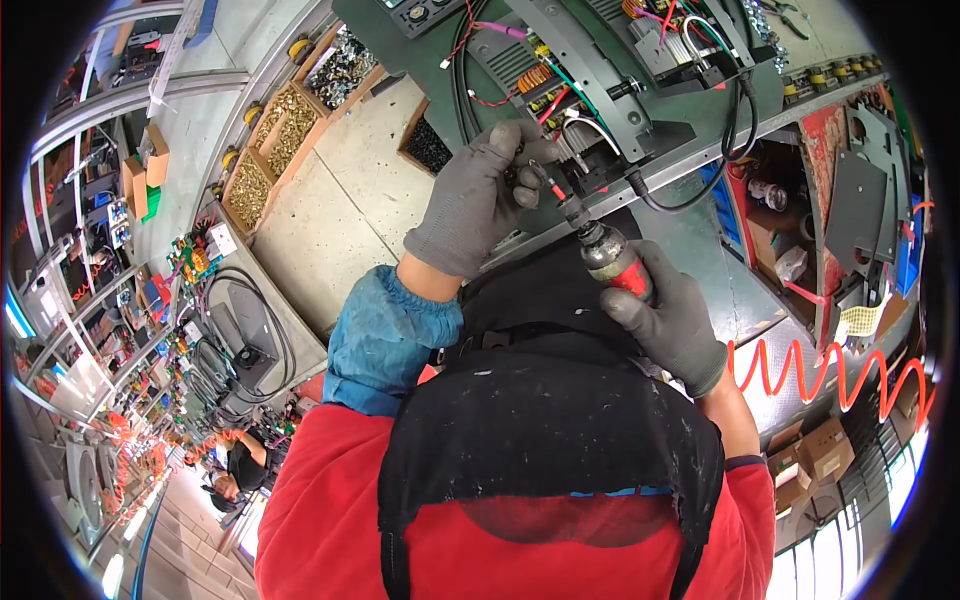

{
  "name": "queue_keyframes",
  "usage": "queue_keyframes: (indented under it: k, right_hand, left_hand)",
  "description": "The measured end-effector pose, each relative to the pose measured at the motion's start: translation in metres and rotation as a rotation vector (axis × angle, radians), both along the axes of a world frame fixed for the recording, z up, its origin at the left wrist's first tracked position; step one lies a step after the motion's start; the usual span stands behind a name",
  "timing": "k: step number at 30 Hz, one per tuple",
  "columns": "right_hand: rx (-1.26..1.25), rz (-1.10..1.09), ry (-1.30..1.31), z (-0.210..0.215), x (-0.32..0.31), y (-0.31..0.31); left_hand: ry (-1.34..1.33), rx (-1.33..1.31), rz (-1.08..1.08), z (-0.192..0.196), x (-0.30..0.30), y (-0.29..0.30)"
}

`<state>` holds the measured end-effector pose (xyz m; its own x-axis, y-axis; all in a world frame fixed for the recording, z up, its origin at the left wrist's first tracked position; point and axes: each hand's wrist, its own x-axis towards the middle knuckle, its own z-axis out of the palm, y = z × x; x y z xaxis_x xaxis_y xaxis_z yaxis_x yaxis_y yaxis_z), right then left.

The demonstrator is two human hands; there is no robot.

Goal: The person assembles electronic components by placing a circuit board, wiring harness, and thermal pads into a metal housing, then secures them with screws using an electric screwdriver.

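My right hand (682,318), in a grey glove, is wrapped round a red and dark metal power screwdriver (607,255). The driver's bit points up and left toward my left hand (465,205). That hand, gloved in grey too, has its fingers curled and pinched beside the bit's tip; whatever lies between them is too small to make out. Just beyond the fingers is an open electronic unit (600,85) with a dark metal plate, a copper coil, coloured wires and a black cable (680,208). It rests at the near edge of the green work surface (690,130).
Wooden trays of brass-coloured screws (285,125) and silver screws (340,70) stand at the upper left, near a box of black screws (428,145). A second open unit (680,40) is at upper right. An orange coiled hose (830,375) hangs at right. Another person (245,470) is at lower left.
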<state>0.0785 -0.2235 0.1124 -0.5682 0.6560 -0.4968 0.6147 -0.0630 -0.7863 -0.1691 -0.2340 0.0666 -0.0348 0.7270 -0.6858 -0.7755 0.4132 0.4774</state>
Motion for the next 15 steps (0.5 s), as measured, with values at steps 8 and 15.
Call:
queue_keyframes:
  k: [8,15]
  right_hand:
    - [-0.033,-0.008,-0.080,-0.001,0.001,-0.009]
    - [-0.016,-0.016,-0.076,-0.003,0.007,-0.010]
  left_hand:
    - [0.196,0.061,-0.096,0.001,0.009,-0.008]
    - [0.318,0.094,-0.149,0.005,0.018,-0.006]
